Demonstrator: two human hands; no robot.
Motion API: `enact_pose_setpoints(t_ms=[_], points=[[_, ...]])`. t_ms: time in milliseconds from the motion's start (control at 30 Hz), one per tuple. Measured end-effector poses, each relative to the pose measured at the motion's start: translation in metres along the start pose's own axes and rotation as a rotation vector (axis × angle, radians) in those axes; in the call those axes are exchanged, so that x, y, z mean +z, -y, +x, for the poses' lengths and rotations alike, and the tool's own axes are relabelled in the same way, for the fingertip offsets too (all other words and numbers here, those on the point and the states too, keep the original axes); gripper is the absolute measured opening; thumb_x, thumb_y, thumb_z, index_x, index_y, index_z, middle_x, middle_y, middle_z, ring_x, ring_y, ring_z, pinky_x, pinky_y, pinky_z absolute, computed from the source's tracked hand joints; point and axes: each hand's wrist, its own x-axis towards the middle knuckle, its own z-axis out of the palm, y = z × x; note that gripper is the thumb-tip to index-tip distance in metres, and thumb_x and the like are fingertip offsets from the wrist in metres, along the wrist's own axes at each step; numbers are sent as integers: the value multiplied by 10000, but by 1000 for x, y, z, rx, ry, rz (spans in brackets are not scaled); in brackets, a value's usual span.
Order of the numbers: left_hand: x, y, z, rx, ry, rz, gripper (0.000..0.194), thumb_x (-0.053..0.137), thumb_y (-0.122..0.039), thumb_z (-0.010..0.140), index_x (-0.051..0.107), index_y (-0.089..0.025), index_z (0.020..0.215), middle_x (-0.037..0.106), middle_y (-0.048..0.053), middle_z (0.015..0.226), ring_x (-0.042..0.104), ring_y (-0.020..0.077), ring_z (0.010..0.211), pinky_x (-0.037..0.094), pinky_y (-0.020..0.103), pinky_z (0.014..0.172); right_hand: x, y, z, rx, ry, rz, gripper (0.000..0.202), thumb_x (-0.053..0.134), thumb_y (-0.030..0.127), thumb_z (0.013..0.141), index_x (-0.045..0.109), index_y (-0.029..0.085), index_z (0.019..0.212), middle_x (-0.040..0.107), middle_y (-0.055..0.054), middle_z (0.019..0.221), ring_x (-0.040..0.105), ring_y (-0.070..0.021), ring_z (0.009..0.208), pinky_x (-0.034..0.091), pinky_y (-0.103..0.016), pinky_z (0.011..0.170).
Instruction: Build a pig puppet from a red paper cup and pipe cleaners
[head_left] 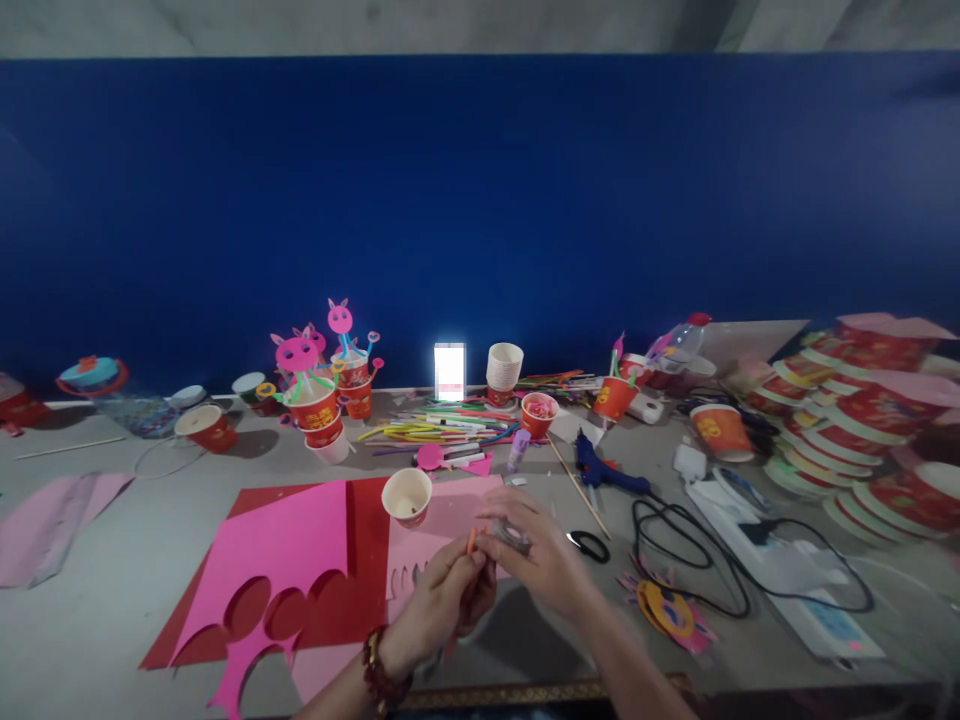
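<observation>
Near the front of the table, my left hand (442, 600), with a beaded bracelet at the wrist, is closed on a thin orange strip (471, 541) that sticks up between thumb and fingers. My right hand (536, 555) meets it from the right, its thumb and fingers bent close to the strip; a greyish, shiny item (513, 537) shows blurred between its fingers. Exactly what the right fingers hold is too small to make out. Just behind the hands stands a white-lined paper cup (407, 498). Light pink paper (450, 499) lies under the cup.
Cut pink paper (300, 530) rests on a red sheet (367, 600) at left. Pink-figured cups (313, 410) and coloured sticks (442, 428) stand or lie behind. At right are scissors (590, 546), a blue glue gun (607, 474), cables, a power strip (810, 610) and stacked red cups (855, 420).
</observation>
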Motion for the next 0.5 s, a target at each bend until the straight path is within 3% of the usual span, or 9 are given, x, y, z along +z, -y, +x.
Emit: enact_pose_setpoints(t_ms=[167,500], points=[[3,-4,-2,11,-29,21,476,626,-648,825,578,-176,785,481,-54,576,321,64,441,218,220,426,-2,1,0,-118,34,-18,179,610,237,959,708,271,1105,671,-73,1188,631,-231,1114,496,-353,958],[6,-20,-2,15,37,11,481,627,-639,818,524,-179,724,428,-80,534,274,49,411,180,208,396,-5,1,2,-166,65,-28,143,585,202,959,676,251,1057,652,-82,1202,626,-227,1132,494,-343,952]])
